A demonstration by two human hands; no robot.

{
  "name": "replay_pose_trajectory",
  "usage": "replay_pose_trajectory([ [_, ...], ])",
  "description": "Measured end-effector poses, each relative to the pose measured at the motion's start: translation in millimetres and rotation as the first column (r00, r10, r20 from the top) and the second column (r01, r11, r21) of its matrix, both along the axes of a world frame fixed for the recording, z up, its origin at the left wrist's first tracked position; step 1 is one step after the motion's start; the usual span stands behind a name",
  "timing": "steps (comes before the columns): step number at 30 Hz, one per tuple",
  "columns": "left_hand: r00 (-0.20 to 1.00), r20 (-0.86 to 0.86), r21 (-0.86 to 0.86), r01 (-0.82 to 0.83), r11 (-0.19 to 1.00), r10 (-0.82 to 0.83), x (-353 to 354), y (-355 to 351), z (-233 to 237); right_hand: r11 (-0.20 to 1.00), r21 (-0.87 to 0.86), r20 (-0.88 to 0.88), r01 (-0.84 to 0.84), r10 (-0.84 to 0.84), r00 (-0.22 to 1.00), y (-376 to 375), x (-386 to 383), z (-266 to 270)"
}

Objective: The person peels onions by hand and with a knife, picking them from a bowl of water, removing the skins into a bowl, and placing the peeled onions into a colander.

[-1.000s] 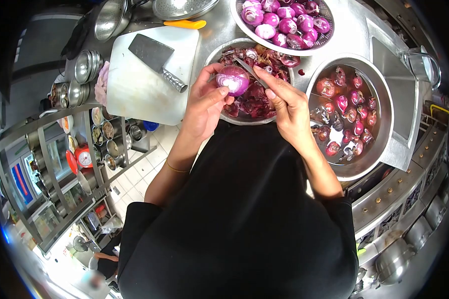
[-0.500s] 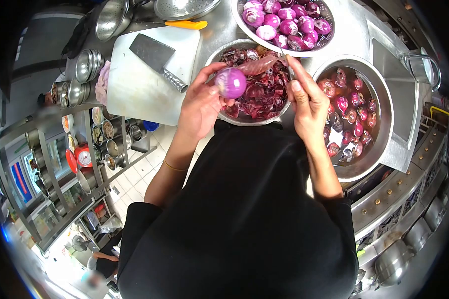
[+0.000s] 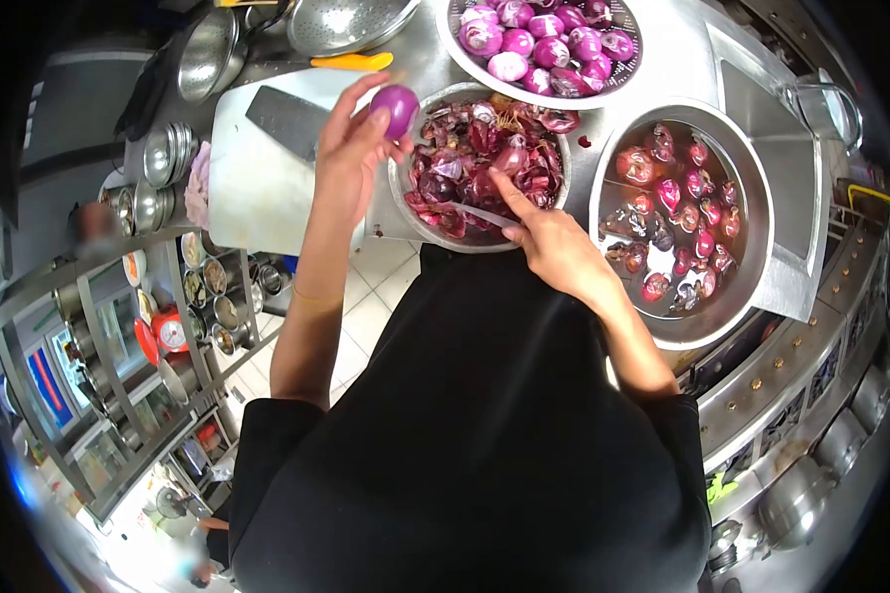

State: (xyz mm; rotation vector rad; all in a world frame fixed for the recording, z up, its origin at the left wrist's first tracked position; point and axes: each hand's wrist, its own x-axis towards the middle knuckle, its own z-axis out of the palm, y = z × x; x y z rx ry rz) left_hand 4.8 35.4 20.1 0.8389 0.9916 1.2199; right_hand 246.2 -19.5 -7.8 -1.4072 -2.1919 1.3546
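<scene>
A peeled purple onion (image 3: pixel 396 111) is pinched in the fingers of my left hand (image 3: pixel 351 148), raised above the edge between the cutting board and the bowl of skins. My right hand (image 3: pixel 562 247) is closed around a small knife (image 3: pixel 480 213); its handle is hidden in the palm and its blade points left over the skins. The right index finger is stretched out over the heap, close to a piece of skin. Below lies a metal bowl (image 3: pixel 401 204) full of dark red onion skins (image 3: pixel 465 163).
A colander (image 3: pixel 457 61) of peeled onions stands at the back. To the right, a large basin (image 3: pixel 758 247) holds unpeeled onions in water, beside a sink (image 3: pixel 796 168). A cleaver (image 3: pixel 285 121) lies on the white cutting board (image 3: pixel 257 198). A yellow handle (image 3: pixel 351 61) lies behind it.
My left hand has moved left and up with the onion. My right hand has come down and left over the bowl; the strip of skin near it has left the onion.
</scene>
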Motion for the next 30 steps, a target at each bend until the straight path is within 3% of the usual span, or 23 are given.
replay_pose_trajectory([
  [2,0.989,-0.122,-0.007,0.086,0.996,-0.086,-5,32,-2,0.999,-0.004,-0.009,0.036,-0.036,0.999,-2,0,11],
  [4,0.984,-0.052,0.008,0.172,0.985,-0.172,2,57,0,0.997,-0.004,-0.026,0.08,-0.08,0.996,-5,-3,20],
  [6,0.952,0.179,-0.086,0.268,0.96,-0.249,9,80,-6,0.984,0.015,-0.137,0.177,-0.173,0.975,-10,-5,23],
  [8,0.925,0.218,-0.095,0.338,0.936,-0.312,17,95,-11,0.984,0.02,-0.032,0.175,-0.174,0.984,-13,-9,34],
  [10,0.914,0.256,-0.125,0.354,0.927,-0.315,25,107,-17,0.975,0.01,-0.15,0.222,-0.218,0.965,-17,-12,37],
  [12,0.888,0.319,-0.139,0.388,0.911,-0.33,36,109,-15,0.935,0.014,-0.23,0.355,-0.342,0.911,-19,-15,44],
  [14,0.898,0.279,-0.041,0.366,0.93,-0.341,48,103,-9,0.8,-0.112,-0.351,0.589,-0.586,0.73,-22,-14,50],
  [16,0.87,0.283,0.018,0.416,0.909,-0.404,55,96,0,0.68,-0.012,-0.432,0.733,-0.664,0.61,-19,-10,50],
  [20,0.787,0.45,0.045,0.453,0.891,-0.422,71,73,11,0.659,0.017,-0.413,0.752,-0.68,0.605,-11,-8,71],
  [22,0.769,0.433,0.136,0.461,0.877,-0.471,74,65,14,0.678,0.027,-0.463,0.734,-0.643,0.61,-8,-15,77],
  [24,0.808,0.389,0.12,0.433,0.893,-0.444,77,58,17,0.702,-0.012,-0.43,0.712,-0.647,0.63,-7,-20,81],
  [26,0.858,0.253,0.308,0.366,0.878,-0.446,76,56,13,0.689,0.119,-0.48,0.715,-0.59,0.649,-4,-28,84],
  [28,0.885,0.243,0.268,0.332,0.905,-0.397,73,54,19,0.716,0.021,-0.466,0.697,-0.61,0.641,-3,-30,93],
  [30,0.899,0.18,0.371,0.313,0.874,-0.399,68,55,20,0.713,0.169,-0.47,0.68,-0.548,0.692,-1,-32,93],
])
